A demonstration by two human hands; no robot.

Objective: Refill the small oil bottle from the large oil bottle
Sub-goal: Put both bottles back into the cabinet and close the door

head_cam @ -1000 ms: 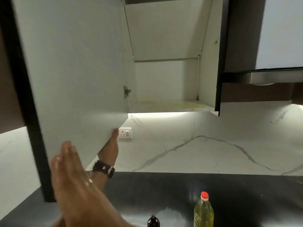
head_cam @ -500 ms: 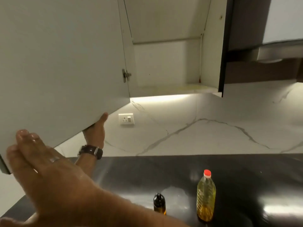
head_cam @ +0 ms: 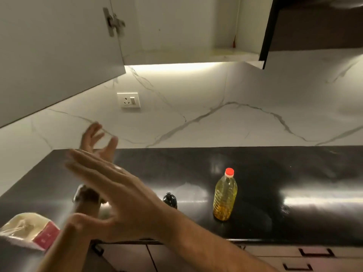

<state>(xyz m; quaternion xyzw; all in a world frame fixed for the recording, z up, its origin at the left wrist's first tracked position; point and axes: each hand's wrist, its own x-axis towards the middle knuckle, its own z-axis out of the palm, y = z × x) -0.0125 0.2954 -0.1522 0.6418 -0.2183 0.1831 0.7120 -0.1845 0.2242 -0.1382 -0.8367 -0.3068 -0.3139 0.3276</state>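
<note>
We are looking at the small oil bottle (head_cam: pixel 170 200), dark with a black cap, standing upright on the black bench (head_cam: pixel 275 173) at lower centre of the frame, partly hidden behind our right forearm. Just to its right, apart from it, the large oil bottle (head_cam: pixel 225 195) is standing upright with its red cap on, yellow oil showing through the clear plastic. Neither bottle is being touched.

Our right hand (head_cam: pixel 117 193) is crossing the frame toward the left, its fingers (head_cam: pixel 82 160) straight and lying close together, holding nothing. Our left hand (head_cam: pixel 96 142) is hovering beyond it at centre left, fingers spread loosely, also empty; a watch (head_cam: pixel 84 195) is sitting on that wrist.

At upper left the cabinet door (head_cam: pixel 55 55) is hanging open, and a bag (head_cam: pixel 29 230) is lying at lower left.

We are judging that the refill proper is not begun: both caps are in place. Next we are needing to bring both hands to the bottles, unscrew the two caps, then tip the large one steadily over the narrow neck.
</note>
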